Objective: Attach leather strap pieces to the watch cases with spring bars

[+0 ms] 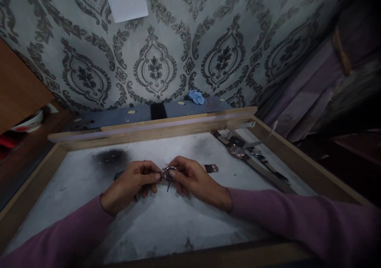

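Note:
My right hand (pixel 190 175) grips a round metal watch case (pixel 169 173), its thumb pressed on the face. At the left edge of the case, the fingertips of my left hand (pixel 141 176) are pinched together; what they hold there is too small to make out. A thin dark piece (pixel 168 187) sticks out below the case. Beyond my right hand lies a brown strap end with a buckle (pixel 212 168). Something dark blue (pixel 118 175) is partly hidden behind my left hand.
Around the white work surface (pixel 154 236) runs a raised wooden rim (pixel 166 124). At the right lie a watch with a long strap (pixel 237 151) and a smaller watch (pixel 256 153). A blue crumpled cloth (pixel 196 97) sits behind the rim, by the patterned wall.

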